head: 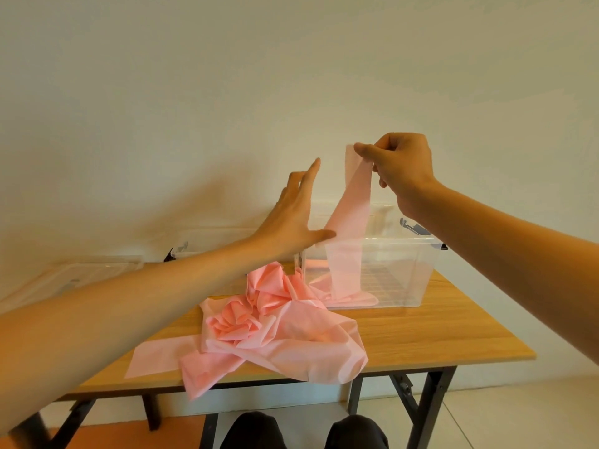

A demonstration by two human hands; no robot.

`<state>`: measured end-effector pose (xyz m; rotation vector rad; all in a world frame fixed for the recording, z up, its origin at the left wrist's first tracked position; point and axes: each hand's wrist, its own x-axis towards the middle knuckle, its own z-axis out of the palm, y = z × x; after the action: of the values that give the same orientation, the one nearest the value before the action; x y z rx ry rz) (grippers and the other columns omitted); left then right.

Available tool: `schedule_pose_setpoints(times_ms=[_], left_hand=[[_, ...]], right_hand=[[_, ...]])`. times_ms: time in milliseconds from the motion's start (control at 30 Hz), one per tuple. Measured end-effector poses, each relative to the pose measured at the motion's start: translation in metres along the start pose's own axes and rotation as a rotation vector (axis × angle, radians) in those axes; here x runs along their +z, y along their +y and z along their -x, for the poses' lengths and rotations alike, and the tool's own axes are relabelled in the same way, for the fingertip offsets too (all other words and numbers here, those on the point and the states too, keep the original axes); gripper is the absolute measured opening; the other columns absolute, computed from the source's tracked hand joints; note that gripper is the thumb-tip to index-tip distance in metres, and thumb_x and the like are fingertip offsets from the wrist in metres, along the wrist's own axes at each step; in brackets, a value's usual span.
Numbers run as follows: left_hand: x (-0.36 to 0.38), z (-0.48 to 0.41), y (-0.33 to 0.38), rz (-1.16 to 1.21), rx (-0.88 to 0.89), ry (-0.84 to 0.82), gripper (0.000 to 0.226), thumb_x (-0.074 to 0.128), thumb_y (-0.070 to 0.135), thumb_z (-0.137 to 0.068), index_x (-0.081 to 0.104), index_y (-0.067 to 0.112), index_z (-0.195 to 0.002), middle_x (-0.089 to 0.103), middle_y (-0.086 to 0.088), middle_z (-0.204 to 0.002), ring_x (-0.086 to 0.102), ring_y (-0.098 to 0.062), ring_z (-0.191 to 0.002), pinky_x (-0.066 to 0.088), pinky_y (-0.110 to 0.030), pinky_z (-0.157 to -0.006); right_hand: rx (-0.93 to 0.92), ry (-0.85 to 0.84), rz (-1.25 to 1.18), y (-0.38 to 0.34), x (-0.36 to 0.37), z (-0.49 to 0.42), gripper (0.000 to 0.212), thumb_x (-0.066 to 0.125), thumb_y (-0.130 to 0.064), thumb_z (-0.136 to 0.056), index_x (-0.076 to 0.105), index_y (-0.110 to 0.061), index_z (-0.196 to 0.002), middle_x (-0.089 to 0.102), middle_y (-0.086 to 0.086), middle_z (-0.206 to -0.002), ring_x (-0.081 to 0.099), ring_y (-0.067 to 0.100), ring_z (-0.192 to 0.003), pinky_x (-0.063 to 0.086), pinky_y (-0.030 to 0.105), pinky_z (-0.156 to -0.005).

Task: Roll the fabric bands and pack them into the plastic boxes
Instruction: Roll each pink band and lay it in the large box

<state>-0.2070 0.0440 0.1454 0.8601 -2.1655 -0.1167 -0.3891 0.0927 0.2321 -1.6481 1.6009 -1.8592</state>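
While the wooden surface (437, 335) stands against a pale wall (194, 92), my right hand (402, 170) pinches the top of a pink band (353, 202) hanging into the clear box (405, 270), my left hand (291, 218) spread open beside it. More bands (275, 325) lie heaped before the box; a second box (201, 244) and a lid (64, 277) sit back left.

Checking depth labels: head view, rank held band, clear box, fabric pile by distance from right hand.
1. held band, pinched by the right hand.
2. clear box, just below it, table right.
3. fabric pile, lower left, table centre.
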Motion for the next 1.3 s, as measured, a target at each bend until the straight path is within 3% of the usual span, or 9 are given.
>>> schedule_pose_setpoints(times_ms=[233,367,533,700,867,1000,1100,1200,1300], left_hand=[[0.003,-0.016,0.01,0.431,-0.22,-0.07,0.091,0.06,0.051,-0.095,-0.001,0.031,-0.16,0.025,-0.005,-0.163,0.034,-0.022,-0.145,0.032,-0.035,-0.111],[0.002,-0.029,0.013,0.653,-0.293,-0.097,0.067,0.051,0.046,-0.102,0.017,0.03,-0.158,0.049,0.001,-0.145,0.047,-0.016,-0.131,0.034,-0.031,-0.103],[0.009,-0.037,0.008,0.579,-0.277,-0.096,0.037,0.061,0.023,-0.1,0.056,0.015,-0.136,0.064,0.0,-0.129,0.059,-0.015,-0.121,0.046,-0.026,-0.097],[0.012,-0.038,0.009,0.575,-0.245,-0.102,0.011,0.062,0.02,-0.1,0.071,0.016,-0.105,0.073,0.003,-0.107,0.068,-0.009,-0.098,0.05,-0.028,-0.097],[0.011,-0.041,0.014,0.747,-0.318,-0.097,0.01,0.059,0.011,-0.097,0.063,0.019,-0.095,0.069,-0.001,-0.105,0.067,-0.018,-0.1,0.054,-0.035,-0.093],[0.01,-0.04,0.018,0.955,-0.41,-0.235,0.02,0.057,0.013,-0.094,0.048,0.022,-0.109,0.064,-0.006,-0.106,0.064,-0.019,-0.092,0.051,-0.034,-0.08],[0.014,-0.037,0.015,0.862,-0.358,-0.189,0.034,0.07,0.023,-0.089,0.052,0.021,-0.117,0.068,-0.006,-0.115,0.067,-0.023,-0.107,0.054,-0.038,-0.091],[0.008,-0.033,0.011,0.804,-0.333,-0.089,0.052,0.081,0.033,-0.075,0.061,0.013,-0.12,0.071,-0.011,-0.116,0.069,-0.029,-0.107,0.054,-0.045,-0.094],[-0.001,-0.026,-0.002,0.842,-0.301,-0.105,0.048,0.083,0.028,-0.072,0.07,0.007,-0.113,0.073,-0.013,-0.114,0.07,-0.03,-0.106,0.052,-0.045,-0.098]], right_hand=[[-0.067,-0.089,-0.115,0.004,-0.008,0.001,0.029,0.077,-0.029,-0.091,0.067,-0.002,-0.083,0.064,0.003,-0.067,0.048,0.012,-0.049,0.046,0.024,-0.05],[-0.104,-0.134,-0.165,0.01,-0.011,0.001,0.026,0.075,-0.026,-0.093,0.066,-0.005,-0.081,0.061,-0.003,-0.061,0.049,0.01,-0.05,0.045,0.022,-0.048],[-0.142,-0.159,-0.149,0.014,-0.012,-0.002,0.033,0.076,-0.029,-0.092,0.066,0.001,-0.084,0.053,-0.001,-0.063,0.044,0.011,-0.053,0.042,0.024,-0.048],[-0.174,-0.206,-0.162,0.014,-0.015,-0.002,0.037,0.075,-0.03,-0.093,0.064,0.006,-0.087,0.056,0.0,-0.068,0.047,0.01,-0.06,0.043,0.022,-0.053],[-0.147,-0.256,-0.156,0.017,-0.018,-0.004,0.024,0.068,-0.027,-0.099,0.06,-0.013,-0.08,0.069,0.0,-0.081,0.066,0.012,-0.077,0.057,0.028,-0.071],[-0.119,-0.263,-0.167,0.018,-0.017,-0.004,0.026,0.064,-0.024,-0.101,0.056,-0.016,-0.078,0.071,0.009,-0.089,0.069,0.018,-0.079,0.06,0.032,-0.072],[-0.102,-0.261,-0.18,0.02,-0.016,-0.003,0.028,0.064,-0.022,-0.101,0.053,-0.015,-0.077,0.07,0.013,-0.088,0.068,0.02,-0.077,0.06,0.036,-0.071],[-0.083,-0.266,-0.19,0.022,-0.017,-0.001,0.029,0.065,-0.018,-0.1,0.051,-0.015,-0.075,0.071,0.017,-0.089,0.068,0.021,-0.077,0.058,0.038,-0.07],[-0.062,-0.27,-0.212,0.027,-0.021,0.002,0.026,0.068,-0.013,-0.097,0.052,-0.015,-0.077,0.071,0.015,-0.085,0.067,0.021,-0.075,0.057,0.04,-0.073]])
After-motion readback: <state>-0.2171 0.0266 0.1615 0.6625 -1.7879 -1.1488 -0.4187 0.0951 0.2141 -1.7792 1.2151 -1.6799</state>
